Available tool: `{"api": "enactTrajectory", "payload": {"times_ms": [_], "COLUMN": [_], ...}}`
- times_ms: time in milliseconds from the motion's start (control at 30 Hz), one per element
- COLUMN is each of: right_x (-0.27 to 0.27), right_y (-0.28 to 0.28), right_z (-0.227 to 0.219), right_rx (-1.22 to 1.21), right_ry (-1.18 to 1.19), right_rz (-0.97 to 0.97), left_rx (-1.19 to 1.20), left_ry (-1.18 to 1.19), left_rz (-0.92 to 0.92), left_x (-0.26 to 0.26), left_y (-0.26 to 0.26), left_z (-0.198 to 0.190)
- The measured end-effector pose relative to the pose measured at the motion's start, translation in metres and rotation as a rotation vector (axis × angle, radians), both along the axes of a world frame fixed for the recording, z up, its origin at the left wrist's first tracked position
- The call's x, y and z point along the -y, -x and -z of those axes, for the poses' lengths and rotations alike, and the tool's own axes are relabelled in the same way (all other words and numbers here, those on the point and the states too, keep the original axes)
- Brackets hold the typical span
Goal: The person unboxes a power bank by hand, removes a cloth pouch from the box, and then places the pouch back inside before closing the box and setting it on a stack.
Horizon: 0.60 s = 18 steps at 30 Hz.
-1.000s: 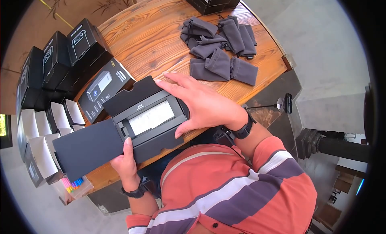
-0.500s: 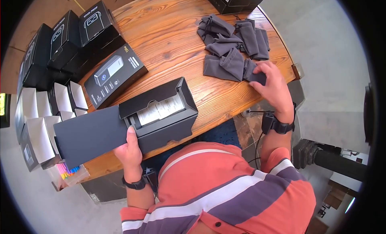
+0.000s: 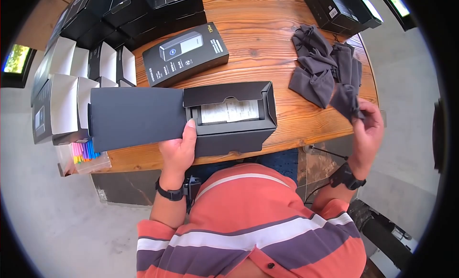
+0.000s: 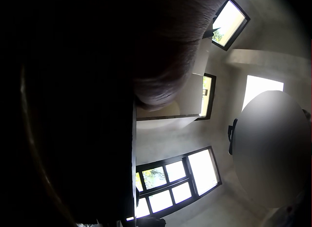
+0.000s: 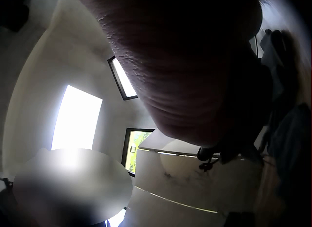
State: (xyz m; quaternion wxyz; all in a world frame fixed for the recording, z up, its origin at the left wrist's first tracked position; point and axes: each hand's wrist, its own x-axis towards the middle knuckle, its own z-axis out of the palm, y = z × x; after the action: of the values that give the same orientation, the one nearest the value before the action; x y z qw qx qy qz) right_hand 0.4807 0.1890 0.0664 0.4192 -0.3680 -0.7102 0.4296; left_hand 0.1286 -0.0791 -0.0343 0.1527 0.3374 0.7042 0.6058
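Observation:
In the head view my left hand (image 3: pixel 177 146) holds an open black box (image 3: pixel 227 141) at its left end, thumb on the rim by the lid's hinge and fingers hidden beneath. The wide lid (image 3: pixel 136 118) lies folded out to the left. A white printed slip (image 3: pixel 230 111) shows inside, partly covered by a raised side flap. Over by the right edge of the table, my right hand (image 3: pixel 369 127) pinches a dark grey drawstring pouch (image 3: pixel 343 97) at its gathered end. In the right wrist view the hand (image 5: pixel 190 90) is dark and hides most of the pouch.
More grey pouches (image 3: pixel 313 63) lie piled just beyond. A printed black carton (image 3: pixel 186 54) sits behind the open box. Stacked black boxes (image 3: pixel 162 17) and open white-lined boxes (image 3: pixel 67 106) stand at the left. Colored pens (image 3: pixel 85 151) lie at the front left; another black box (image 3: pixel 339 12) stands far right.
My right hand left the open box, reached right to the pouches and now pinches one by its end. My left hand stayed on the box. The head view has shifted.

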Motion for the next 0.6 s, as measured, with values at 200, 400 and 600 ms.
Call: {"api": "enactTrajectory", "payload": {"times_ms": [200, 400, 600], "right_x": [0.068, 0.084, 0.067], "right_y": [0.123, 0.185, 0.200], "right_z": [-0.008, 0.007, 0.012], "right_rx": [0.029, 0.131, 0.218], "right_ry": [-0.064, -0.219, -0.622], "right_rz": [-0.761, -0.658, -0.530], "left_rx": [-0.050, 0.046, -0.077], "left_ry": [-0.006, 0.018, -0.062], "left_rz": [-0.010, 0.013, 0.025], "left_x": [-0.001, 0.002, -0.006], "left_y": [0.002, 0.002, 0.003], "left_z": [0.001, -0.001, -0.012]}}
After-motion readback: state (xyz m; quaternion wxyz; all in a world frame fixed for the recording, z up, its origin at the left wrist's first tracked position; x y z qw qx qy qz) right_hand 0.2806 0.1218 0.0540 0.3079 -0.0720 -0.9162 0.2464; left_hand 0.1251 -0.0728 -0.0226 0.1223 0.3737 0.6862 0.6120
